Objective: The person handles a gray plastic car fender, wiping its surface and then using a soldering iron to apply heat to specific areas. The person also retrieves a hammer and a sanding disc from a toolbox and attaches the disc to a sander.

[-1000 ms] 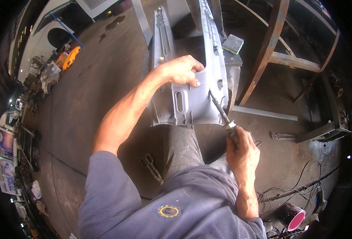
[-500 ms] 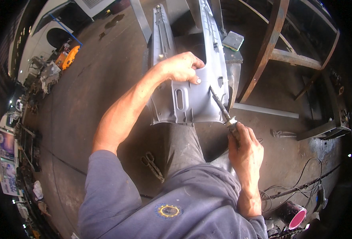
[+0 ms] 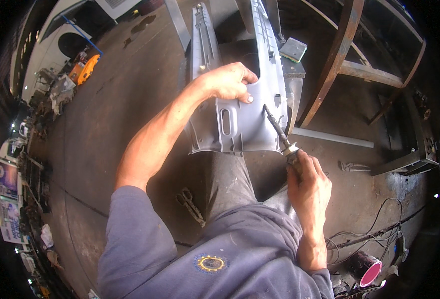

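Gripping the grey panel [image 3: 252, 132] at the rim of its opening, the left hand [image 3: 230, 82] sets its thumb on the face and curls its fingers over the edge. The right hand [image 3: 310, 187] wraps its fingers around the handle of what appears to be a soldering iron [image 3: 278, 129]; the tip meets, or nearly meets, the face just right of the left thumb. The panel lies in front of the person, its near edge above the trouser leg [image 3: 227, 184], its right side beside the bench [image 3: 293, 72].

Hazards:
- Burn: if the iron is hot, a slip leftward could bring the tip onto the thumb.
- Melt-through: excess pressure or dwell could pierce or warp the panel.
- Shift: a loosened left grip could let the panel tilt, scoring its face.
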A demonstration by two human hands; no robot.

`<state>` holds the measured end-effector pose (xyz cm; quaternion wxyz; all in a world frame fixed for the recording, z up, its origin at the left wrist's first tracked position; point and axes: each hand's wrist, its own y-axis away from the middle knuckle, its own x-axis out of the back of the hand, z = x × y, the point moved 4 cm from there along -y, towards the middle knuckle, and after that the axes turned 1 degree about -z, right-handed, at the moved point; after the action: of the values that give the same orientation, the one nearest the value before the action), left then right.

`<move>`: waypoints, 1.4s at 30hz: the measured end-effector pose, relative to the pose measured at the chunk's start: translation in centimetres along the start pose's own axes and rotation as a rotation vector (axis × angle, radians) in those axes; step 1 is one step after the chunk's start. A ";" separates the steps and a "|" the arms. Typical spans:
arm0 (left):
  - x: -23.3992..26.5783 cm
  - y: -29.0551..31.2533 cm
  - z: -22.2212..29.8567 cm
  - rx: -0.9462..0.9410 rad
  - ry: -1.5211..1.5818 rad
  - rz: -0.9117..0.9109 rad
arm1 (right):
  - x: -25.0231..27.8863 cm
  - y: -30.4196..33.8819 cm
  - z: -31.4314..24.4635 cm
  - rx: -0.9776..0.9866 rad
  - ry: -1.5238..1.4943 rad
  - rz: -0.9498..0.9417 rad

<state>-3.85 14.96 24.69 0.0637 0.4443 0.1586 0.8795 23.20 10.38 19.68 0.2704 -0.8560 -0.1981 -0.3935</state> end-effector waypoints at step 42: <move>-0.2 -0.2 -0.5 -0.030 0.030 0.003 | 0.2 0.9 0.0 -0.017 0.016 -0.048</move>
<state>-4.15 14.99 24.17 0.0666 0.4303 0.1458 0.8883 23.81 9.70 19.61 0.2550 -0.8501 -0.2131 -0.4086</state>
